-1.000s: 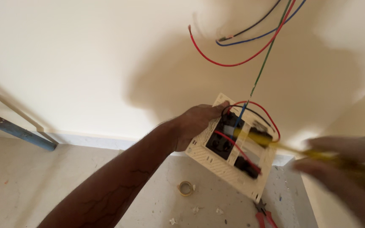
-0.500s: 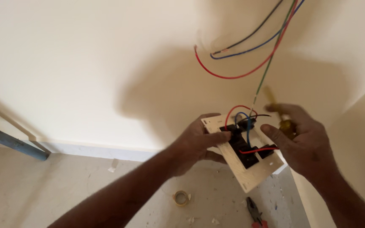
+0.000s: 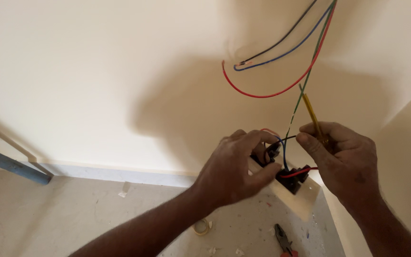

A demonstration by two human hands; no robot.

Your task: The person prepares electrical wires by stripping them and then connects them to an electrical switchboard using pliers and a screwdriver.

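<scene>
My left hand (image 3: 236,166) grips a cream switch plate (image 3: 297,200) from its back, where black switch modules (image 3: 292,178) carry short red, blue and black wires. My right hand (image 3: 341,159) holds a yellow-handled screwdriver (image 3: 312,112) that points upward, and its thumb and forefinger pinch a thin black wire (image 3: 288,138) leading to the modules. Red (image 3: 267,95), blue (image 3: 281,56), black and green (image 3: 303,97) wires hang down the cream wall from the upper right.
Red-handled pliers (image 3: 284,240) lie on the dusty concrete floor below the plate. A small tape roll (image 3: 201,226) rests on the floor near my left forearm. A blue pipe (image 3: 10,165) runs along the floor at the left. Wall corner at right.
The screwdriver has swung from lying across the plate to pointing up in my right hand. That hand now pinches the black wire. The plate has tilted edge-on.
</scene>
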